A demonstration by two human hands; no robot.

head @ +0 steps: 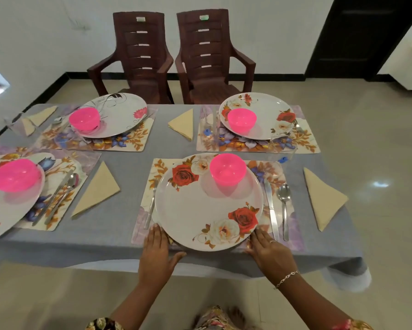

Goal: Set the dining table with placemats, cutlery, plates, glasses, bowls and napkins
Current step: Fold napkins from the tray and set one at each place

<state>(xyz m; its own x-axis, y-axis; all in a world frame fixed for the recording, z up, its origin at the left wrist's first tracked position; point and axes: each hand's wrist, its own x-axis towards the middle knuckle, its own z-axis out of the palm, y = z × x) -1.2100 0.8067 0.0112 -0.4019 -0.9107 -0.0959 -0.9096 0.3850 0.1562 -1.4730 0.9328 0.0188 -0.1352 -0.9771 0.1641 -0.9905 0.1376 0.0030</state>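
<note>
Now left hand (pixel 156 248) and right hand (pixel 269 251) (fingers (pixel 155 233) straight) flank the rose plate (pixel 195 210).

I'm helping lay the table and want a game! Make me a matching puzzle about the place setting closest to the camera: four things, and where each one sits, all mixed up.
Things:
1. fork
2. pink bowl
3. spoon
4. napkin

Places:
A. on the plate
B. on the grey cloth, right of the placemat
C. left of the plate
D. right of the knife

Pairs: 1-C, 2-A, 3-D, 4-B
</note>
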